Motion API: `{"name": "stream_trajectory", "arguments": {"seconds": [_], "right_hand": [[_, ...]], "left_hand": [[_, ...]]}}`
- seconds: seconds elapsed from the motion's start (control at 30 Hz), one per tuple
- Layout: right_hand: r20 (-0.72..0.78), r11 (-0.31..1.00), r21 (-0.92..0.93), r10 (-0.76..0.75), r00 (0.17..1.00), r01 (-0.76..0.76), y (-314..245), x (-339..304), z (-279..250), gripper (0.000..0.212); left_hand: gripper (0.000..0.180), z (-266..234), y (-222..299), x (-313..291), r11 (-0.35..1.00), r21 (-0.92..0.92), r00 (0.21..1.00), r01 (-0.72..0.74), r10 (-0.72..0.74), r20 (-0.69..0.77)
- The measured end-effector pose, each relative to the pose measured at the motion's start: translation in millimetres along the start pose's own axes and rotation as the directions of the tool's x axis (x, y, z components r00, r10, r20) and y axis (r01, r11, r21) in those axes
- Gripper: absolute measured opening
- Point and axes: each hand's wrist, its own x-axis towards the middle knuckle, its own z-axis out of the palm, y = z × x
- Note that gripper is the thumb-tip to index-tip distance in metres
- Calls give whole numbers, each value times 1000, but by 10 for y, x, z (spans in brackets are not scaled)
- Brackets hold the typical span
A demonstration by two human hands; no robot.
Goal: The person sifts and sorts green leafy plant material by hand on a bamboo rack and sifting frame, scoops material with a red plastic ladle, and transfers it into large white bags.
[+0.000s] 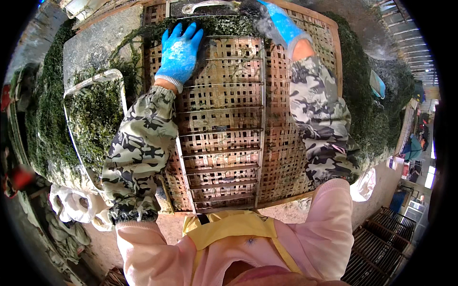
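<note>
My left hand (pixel 180 53), in a blue rubber glove, lies with fingers spread on a woven bamboo mat (pixel 217 119). Its fingertips reach a band of dark green seaweed (pixel 229 26) across the mat's far part. A metal rack with crossbars (pixel 222 153) rests over the mat. My right hand (pixel 282 23), gloved alike, reaches to the far side beside the seaweed's right end; its fingers are smeared and partly cut off by the top edge. A silver handle (pixel 210 6) on a dark panel lies beyond the seaweed, between my hands.
Heaps of green seaweed flank the mat, left (pixel 52 114) and right (pixel 367 114). A metal frame (pixel 71 119) lies on the left heap. A blue object (pixel 377 85) sits on the right heap. White bags (pixel 78 204) hang at the lower left; dark slatted racks (pixel 381 240) stand lower right.
</note>
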Motion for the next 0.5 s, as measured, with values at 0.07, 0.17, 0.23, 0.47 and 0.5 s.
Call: {"name": "stream_trajectory", "arguments": {"seconds": [0.07, 0.17, 0.23, 0.47, 0.5], "right_hand": [[29, 873, 210, 444, 896, -439, -381, -381, -45, 20], [41, 880, -469, -58, 997, 71, -111, -700, -173, 41], [520, -139, -852, -125, 845, 504, -187, -1026, -84, 38], [108, 701, -663, -257, 960, 262, 36, -393, -323, 15], [139, 591, -717, -398, 907, 369, 72, -328, -429, 16]], "left_hand": [[44, -30, 37, -44, 999, -6, 999, 39, -39, -37], [47, -130, 201, 17, 991, -128, 997, -26, 16, -80], [48, -194, 321, 50, 988, -140, 997, -65, 60, -40], [47, -69, 227, -1, 998, -55, 999, -10, 9, -35], [47, -90, 231, 32, 1000, -10, 999, 28, -28, 46]]}}
